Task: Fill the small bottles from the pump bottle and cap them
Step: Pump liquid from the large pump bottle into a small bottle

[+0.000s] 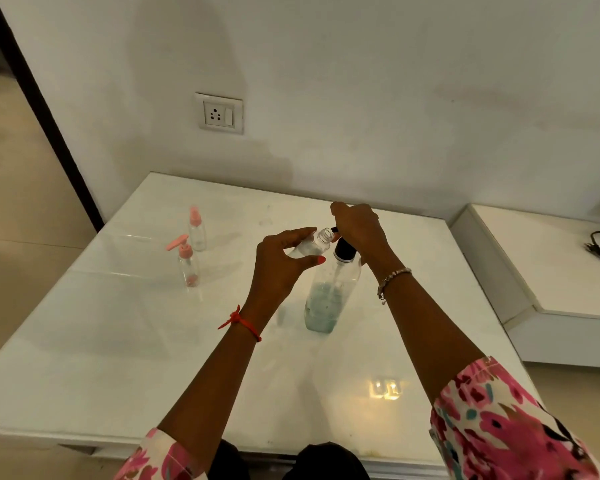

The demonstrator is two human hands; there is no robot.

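White counter (pixel 118 341) is carrying two pink-capped bottles (pixel 188 268) at left. Left hand (pixel 281 268) is gripping an uncapped small bottle (pixel 314 244), tilting its mouth to the nozzle; right hand (pixel 357 230) is curling over the pump bottle (pixel 329 299), likely pumping.

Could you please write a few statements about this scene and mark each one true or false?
1. The left hand holds a small open bottle tilted toward the pump nozzle. True.
2. The right hand lies flat on the table. False: it grips the top of the pump bottle.
3. A pink pump-topped bottle and a pink-capped bottle stand on the table. True.
4. The pump bottle is full to the neck. False: liquid fills only its lower part.
5. The held bottle wears a pink cap. False: its neck is bare.
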